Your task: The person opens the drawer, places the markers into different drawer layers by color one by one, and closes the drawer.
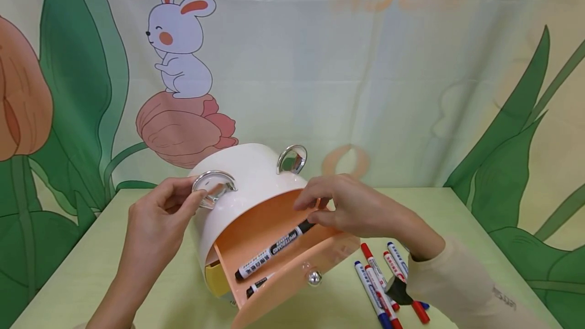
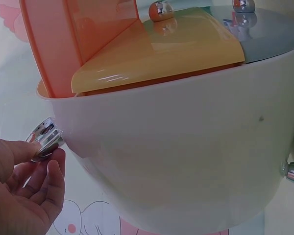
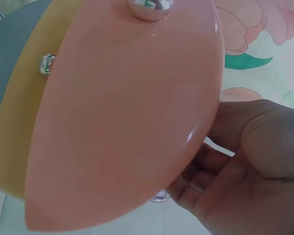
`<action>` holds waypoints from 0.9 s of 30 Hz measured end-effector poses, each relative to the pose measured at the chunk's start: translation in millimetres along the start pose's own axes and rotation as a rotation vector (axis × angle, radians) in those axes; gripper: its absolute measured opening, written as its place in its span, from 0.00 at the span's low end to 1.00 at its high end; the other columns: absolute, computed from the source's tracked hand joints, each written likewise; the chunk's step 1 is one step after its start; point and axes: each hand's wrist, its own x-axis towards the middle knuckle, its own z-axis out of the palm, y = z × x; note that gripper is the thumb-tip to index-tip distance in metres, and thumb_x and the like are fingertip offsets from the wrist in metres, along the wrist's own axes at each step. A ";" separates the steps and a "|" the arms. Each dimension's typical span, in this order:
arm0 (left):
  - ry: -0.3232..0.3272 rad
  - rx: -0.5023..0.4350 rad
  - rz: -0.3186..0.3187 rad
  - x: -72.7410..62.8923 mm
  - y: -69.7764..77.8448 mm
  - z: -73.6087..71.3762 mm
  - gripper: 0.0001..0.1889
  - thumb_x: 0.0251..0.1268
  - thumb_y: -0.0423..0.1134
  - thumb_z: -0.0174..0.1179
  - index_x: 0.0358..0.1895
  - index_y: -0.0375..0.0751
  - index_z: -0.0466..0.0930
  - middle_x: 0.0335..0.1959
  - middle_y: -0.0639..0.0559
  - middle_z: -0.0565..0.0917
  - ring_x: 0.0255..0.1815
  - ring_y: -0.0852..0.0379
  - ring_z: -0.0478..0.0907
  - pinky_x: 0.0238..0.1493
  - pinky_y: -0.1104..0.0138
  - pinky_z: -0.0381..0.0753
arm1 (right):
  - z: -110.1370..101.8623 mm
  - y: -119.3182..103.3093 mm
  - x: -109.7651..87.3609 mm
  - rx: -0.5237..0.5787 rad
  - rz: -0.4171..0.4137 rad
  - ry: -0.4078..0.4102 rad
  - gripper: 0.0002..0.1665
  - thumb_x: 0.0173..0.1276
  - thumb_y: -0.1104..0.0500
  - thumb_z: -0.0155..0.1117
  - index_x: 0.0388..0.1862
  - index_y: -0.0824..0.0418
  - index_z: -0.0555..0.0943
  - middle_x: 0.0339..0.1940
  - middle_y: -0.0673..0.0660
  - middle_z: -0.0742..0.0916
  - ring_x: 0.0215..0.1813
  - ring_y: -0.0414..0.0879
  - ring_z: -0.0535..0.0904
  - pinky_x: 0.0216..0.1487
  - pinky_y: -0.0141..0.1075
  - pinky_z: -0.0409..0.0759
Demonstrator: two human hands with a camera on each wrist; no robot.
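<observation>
Left hand [image 1: 157, 220], forearm rising from the lower edge, wrist bent inward: thumb and fingers pinch the nearer of two chrome loops [image 1: 219, 189] on the white box [image 1: 256, 166]. Right hand [image 1: 343, 204], reaching in from the side, forearm in a pale sleeve [image 1: 452, 278]: knuckles up, fingers bent down over the far end of the pulled-out orange drawer [image 1: 249, 235]. Its thumb is at the cap of a black-capped marker [image 1: 274, 248]; from where I stand I cannot tell whether the fingers grip it or have let go.

Count of parts. Markers in the drawer: two seen, the first slanting lengthwise across it, the second [image 1: 258, 286] lower down, close behind the curved front and partly hidden by it. Markers on the table [image 1: 155, 298]: at least five, two with blue ends [image 1: 369, 286] and three with red ends [image 1: 376, 271], bunched beside the box near the sleeve. Drawers: three, the orange one, a yellow one [image 2: 161, 58] and a grey-blue one [image 2: 277, 34], each with a round mirror-bright knob [image 1: 314, 278].

Materials. Box: smooth, glossy, rounded like a bowl, apparently plastic. Drawer front: shiny, with curved edges. Markers: straight white barrels with printed lettering. Backdrop: creased cloth [image 1: 292, 65] printed with a rabbit and tulips.
</observation>
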 end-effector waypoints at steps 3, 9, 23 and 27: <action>0.001 0.002 0.001 0.1 0.6 0.2 0.15 0.70 0.36 0.68 0.56 0.37 0.85 0.44 0.43 0.88 0.38 0.69 0.81 0.42 0.84 0.79 | 0.6 3.0 -3.6 0.009 0.023 0.009 0.14 0.69 0.69 0.71 0.53 0.64 0.87 0.50 0.55 0.89 0.50 0.45 0.83 0.50 0.35 0.85; -0.001 0.008 0.006 0.3 1.3 0.2 0.15 0.70 0.36 0.68 0.56 0.36 0.85 0.44 0.42 0.88 0.38 0.69 0.81 0.41 0.84 0.79 | 0.4 11.5 -15.4 0.055 0.026 0.080 0.13 0.70 0.69 0.69 0.52 0.63 0.87 0.49 0.55 0.89 0.48 0.43 0.83 0.49 0.38 0.84; -0.005 0.014 -0.007 0.4 0.2 0.9 0.16 0.70 0.37 0.69 0.57 0.36 0.85 0.45 0.42 0.88 0.38 0.69 0.81 0.40 0.84 0.79 | 5.3 9.8 -58.5 0.028 0.019 0.393 0.13 0.70 0.67 0.71 0.48 0.52 0.88 0.43 0.42 0.87 0.43 0.41 0.82 0.45 0.36 0.85; -0.007 0.008 -0.001 0.0 0.4 1.0 0.16 0.70 0.37 0.69 0.57 0.36 0.85 0.44 0.42 0.87 0.37 0.69 0.81 0.40 0.83 0.79 | 5.9 7.3 -66.5 0.014 0.026 0.428 0.14 0.69 0.68 0.71 0.48 0.51 0.88 0.43 0.42 0.87 0.43 0.41 0.82 0.44 0.34 0.86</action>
